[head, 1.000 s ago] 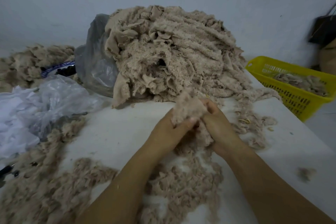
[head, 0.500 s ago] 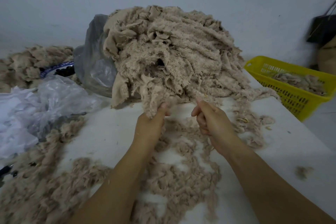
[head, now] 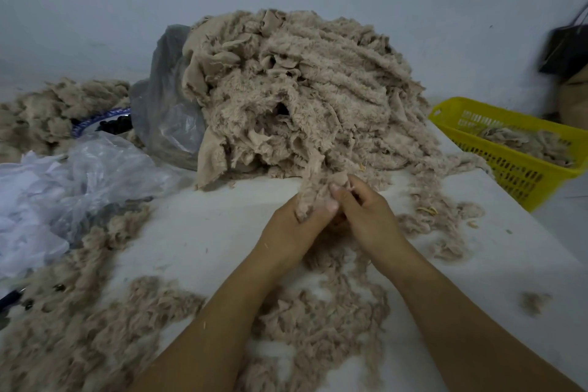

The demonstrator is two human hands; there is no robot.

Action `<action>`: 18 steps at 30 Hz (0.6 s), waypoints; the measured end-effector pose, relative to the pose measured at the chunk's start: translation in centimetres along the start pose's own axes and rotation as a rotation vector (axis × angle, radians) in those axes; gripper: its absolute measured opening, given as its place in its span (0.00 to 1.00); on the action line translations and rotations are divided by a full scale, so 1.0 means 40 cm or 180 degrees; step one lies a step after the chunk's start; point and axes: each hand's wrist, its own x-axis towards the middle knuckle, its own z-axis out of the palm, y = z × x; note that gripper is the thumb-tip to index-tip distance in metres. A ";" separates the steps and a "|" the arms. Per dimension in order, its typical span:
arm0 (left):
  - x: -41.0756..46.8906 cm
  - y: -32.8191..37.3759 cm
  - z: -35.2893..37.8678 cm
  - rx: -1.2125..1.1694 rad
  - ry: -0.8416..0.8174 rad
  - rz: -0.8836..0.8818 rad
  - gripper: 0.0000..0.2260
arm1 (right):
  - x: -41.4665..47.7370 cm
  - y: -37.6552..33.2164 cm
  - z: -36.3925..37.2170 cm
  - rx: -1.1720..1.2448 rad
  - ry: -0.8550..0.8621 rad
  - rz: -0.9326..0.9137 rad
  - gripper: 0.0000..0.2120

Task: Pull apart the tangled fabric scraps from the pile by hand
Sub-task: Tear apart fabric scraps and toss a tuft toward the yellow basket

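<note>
Your left hand (head: 291, 227) and right hand (head: 370, 216) both pinch a fuzzy beige scrap (head: 313, 191) trailing off the shaggy pile (head: 305, 95); smooth white bench (head: 203, 229) lies bare just left of them

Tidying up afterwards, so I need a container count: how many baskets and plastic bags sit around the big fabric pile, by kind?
Yellow basket: 1
Grey plastic bag: 1
Clear crumpled plastic bag: 1 (it may be more than one sheet; cannot tell)
Total: 3
</note>
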 end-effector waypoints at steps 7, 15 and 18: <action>0.011 0.000 -0.016 -0.1179 0.0458 -0.0427 0.10 | -0.002 -0.004 -0.002 0.0216 0.0166 0.0402 0.15; 0.016 0.026 -0.010 -0.1807 0.0321 -0.0877 0.07 | 0.008 -0.029 -0.003 0.1831 0.0386 0.0748 0.10; 0.019 0.013 -0.017 -0.2211 0.0467 -0.0971 0.13 | 0.006 -0.032 -0.009 0.2409 0.0014 0.0782 0.06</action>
